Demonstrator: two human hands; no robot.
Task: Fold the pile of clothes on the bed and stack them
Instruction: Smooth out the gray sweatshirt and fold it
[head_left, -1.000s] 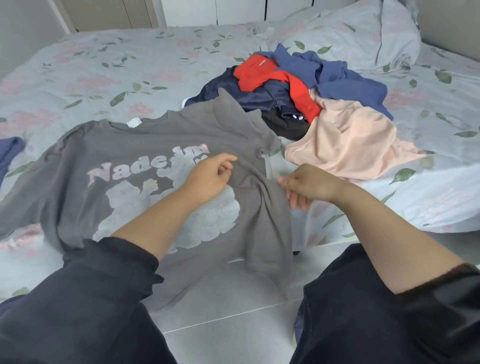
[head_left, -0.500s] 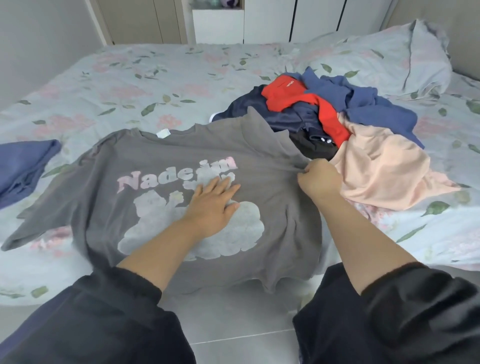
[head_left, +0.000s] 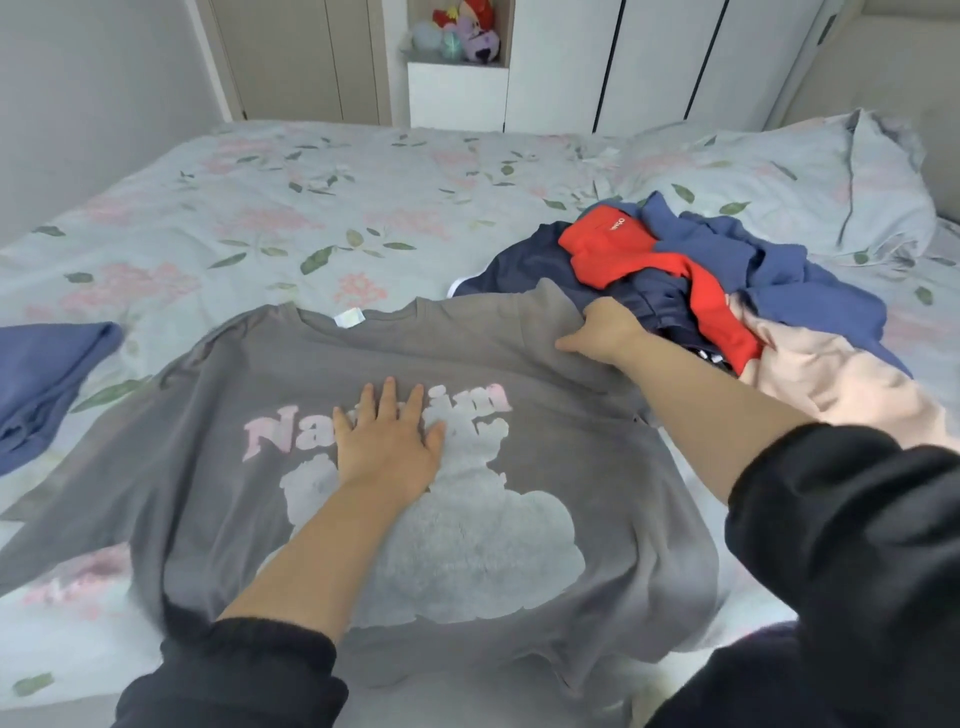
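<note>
Head cam: we've got a grey T-shirt spread print-up on the floral bed, hem hanging over the near edge. Our left hand lies flat on the chest print, fingers straight & spread, covering the middle of the pink lettering; we can read only "Na" and "im". Our right hand has its fingers curled, gripping the shirt's fabric at the far right shoulder. White neck tag at the collar, text too small to read. Pile of unfolded clothes sits just beyond the right hand: red garment w/ a small white logo, illegible, plus navy, blue & a peach garment. 1 blue garment lies at far left.
</note>
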